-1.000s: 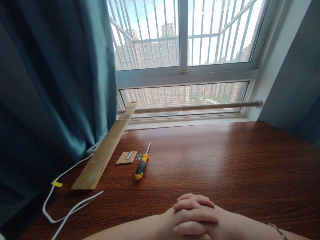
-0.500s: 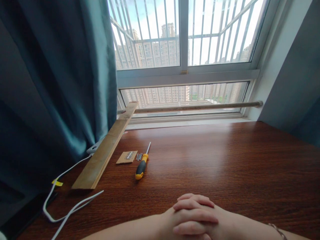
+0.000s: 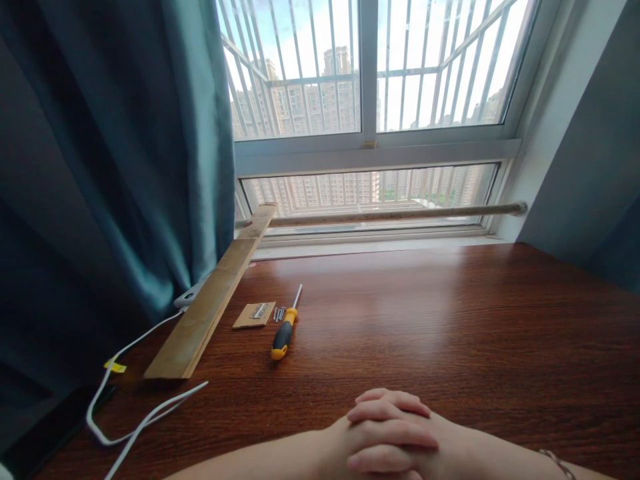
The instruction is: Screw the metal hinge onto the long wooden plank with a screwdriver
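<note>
My left hand [image 3: 345, 440] and my right hand [image 3: 427, 457] are clasped at the bottom centre of the view, fingers interlaced and folded over one another. No object shows between them. A screwdriver [image 3: 283, 337] with a yellow and black handle lies beyond them to the left, its shaft pointing at the window. Beside its shaft are several small screws [image 3: 279, 314]. Left of those sits a piece of cardboard [image 3: 245, 317] bearing several small metal pieces, too small to name. Neither hand touches these things.
A long wooden board [image 3: 210, 300] slants along the left of the brown tabletop [image 3: 425, 320], its far end at a rail [image 3: 400, 215] before the window. A white cable [image 3: 103, 393] loops at the lower left. Blue curtains [image 3: 130, 133] hang on the left.
</note>
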Motion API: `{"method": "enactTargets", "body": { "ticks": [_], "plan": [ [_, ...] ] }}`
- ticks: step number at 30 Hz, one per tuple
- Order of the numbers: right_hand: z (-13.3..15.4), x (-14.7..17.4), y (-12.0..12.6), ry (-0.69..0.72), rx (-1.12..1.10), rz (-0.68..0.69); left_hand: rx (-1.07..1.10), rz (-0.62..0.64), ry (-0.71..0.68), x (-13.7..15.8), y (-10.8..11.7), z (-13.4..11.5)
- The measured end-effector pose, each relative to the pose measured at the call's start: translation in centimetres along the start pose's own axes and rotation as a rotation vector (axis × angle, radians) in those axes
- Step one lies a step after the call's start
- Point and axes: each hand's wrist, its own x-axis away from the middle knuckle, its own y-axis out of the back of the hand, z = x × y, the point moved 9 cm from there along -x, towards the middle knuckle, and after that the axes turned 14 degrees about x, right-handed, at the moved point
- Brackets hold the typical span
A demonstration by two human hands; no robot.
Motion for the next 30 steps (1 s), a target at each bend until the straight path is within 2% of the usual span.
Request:
{"method": "enactTargets", "body": {
  "ticks": [3,8,15,21,25,30],
  "plan": [
    [-0.2,0.1,-0.3,-0.016,-0.023,0.008,0.002,-0.002,-0.017,0.2,-0.1,-0.1],
    [-0.5,0.2,-0.8,-0.027,-0.063,0.024,0.170,-0.042,0.032,0.4,0.1,0.1],
    [-1.0,0.2,-0.7,-0.062,-0.116,0.024,0.061,-0.048,0.073,0.5,-0.3,0.2],
    [-0.5,0.0,-0.6,-0.028,-0.099,0.037,-0.062,-0.191,0.013,1.6,-0.6,-0.9],
    [0.0,0.0,-0.1,-0.001,-0.035,0.050,-0.005,-0.204,-0.015,1.6,-0.4,-0.8],
    [-0.5,0.3,-1.1,-0.008,-0.018,0.062,0.099,-0.180,-0.018,1.2,0.1,-0.6]
  ]
}}
